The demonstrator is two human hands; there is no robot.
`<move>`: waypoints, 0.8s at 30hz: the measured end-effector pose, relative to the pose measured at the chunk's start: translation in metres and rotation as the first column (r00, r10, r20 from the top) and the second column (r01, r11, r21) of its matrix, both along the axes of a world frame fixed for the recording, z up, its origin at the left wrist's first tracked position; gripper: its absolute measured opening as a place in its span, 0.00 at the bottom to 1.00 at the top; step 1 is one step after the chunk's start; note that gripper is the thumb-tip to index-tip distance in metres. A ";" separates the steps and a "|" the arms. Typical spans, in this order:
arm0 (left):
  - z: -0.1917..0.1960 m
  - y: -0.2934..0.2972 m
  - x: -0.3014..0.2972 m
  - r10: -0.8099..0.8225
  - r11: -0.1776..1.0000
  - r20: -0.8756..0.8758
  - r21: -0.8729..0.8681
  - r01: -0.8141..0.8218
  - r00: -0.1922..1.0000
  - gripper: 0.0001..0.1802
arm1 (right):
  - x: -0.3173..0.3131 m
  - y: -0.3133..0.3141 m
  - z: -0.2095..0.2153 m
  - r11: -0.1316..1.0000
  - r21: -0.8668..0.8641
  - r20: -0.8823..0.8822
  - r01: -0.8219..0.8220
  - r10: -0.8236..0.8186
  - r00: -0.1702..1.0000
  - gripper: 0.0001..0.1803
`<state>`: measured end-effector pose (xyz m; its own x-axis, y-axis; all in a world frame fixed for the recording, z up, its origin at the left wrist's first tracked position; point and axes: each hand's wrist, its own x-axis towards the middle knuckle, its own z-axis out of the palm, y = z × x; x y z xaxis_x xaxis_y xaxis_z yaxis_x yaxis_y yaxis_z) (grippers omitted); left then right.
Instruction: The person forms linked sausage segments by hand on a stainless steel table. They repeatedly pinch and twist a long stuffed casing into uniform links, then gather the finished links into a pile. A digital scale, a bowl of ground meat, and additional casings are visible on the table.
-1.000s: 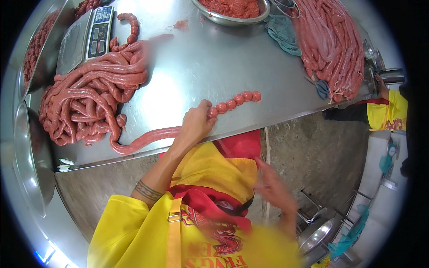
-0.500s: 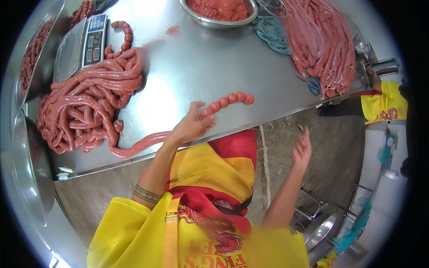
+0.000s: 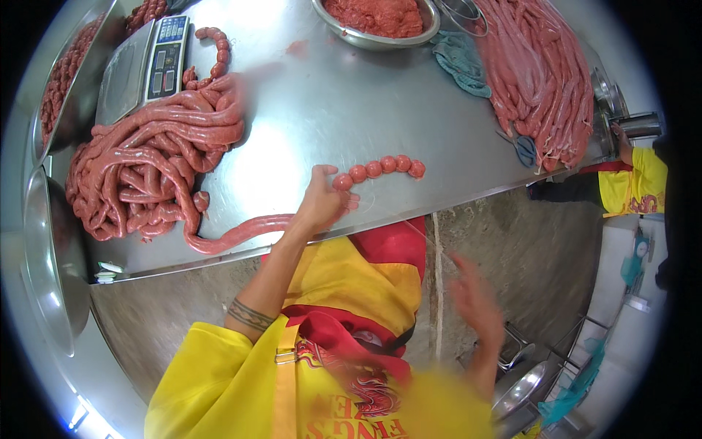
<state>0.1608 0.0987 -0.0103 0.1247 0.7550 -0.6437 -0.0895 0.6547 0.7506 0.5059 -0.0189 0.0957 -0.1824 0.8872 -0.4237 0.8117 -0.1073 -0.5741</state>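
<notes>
A pink-red sausage rope lies along the near edge of the steel bench, smooth and unlinked on its left part, then twisted into a short chain of small round links on the right. The left hand rests on it where rope turns to links, fingers curled and pinching the casing just beside the first link; the links run on past the fingertips towards the right.

At the left edge the rope joins a big tangled heap of unlinked sausage, with a weighing scale behind it. A metal bowl of minced meat stands at the far edge, a blue-green cloth beside it, and long sausage strands hang over the right corner.

The right hand is off the bench, blurred, fingers loosely spread and holding nothing.
</notes>
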 end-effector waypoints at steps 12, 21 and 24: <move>-0.014 -0.007 -0.014 -0.007 1.000 0.316 -0.004 0.009 0.949 0.30 | 0.149 -0.047 -0.134 0.349 -0.670 -0.701 0.655 -0.589 -0.402 0.03; -0.022 0.001 -0.034 -0.165 0.986 0.553 0.066 0.154 0.816 0.23 | 0.171 -0.068 -0.062 0.585 -0.806 -0.544 -0.091 -0.672 0.502 0.03; -0.025 -0.005 -0.024 -0.145 0.987 0.402 0.127 0.102 0.904 0.27 | 0.207 -0.109 -0.105 0.512 -0.806 -0.512 0.297 -0.855 0.086 0.10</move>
